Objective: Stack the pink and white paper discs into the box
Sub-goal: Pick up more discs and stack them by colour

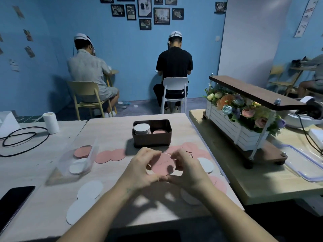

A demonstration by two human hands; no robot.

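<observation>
A brown box [151, 140] stands at the middle of the table, with a tall white disc stack [142, 128] on its left side and a low pink stack [159, 132] on its right. Just in front of it, my left hand [141, 169] and my right hand [187, 169] together hold a pink disc stack [162, 164] by its edges. Loose pink discs [110, 155] lie left of the box, more pink discs [194, 149] to its right. White discs [83, 200] lie near the front left, and one white disc [206, 165] lies beside my right hand.
A clear plastic container [76, 161] holding a pink and a white disc lies at the left. A phone [12, 201], a black cable [22, 142] and a paper roll [51, 122] are farther left. A flower planter [243, 117] stands on the right table. Two people sit behind.
</observation>
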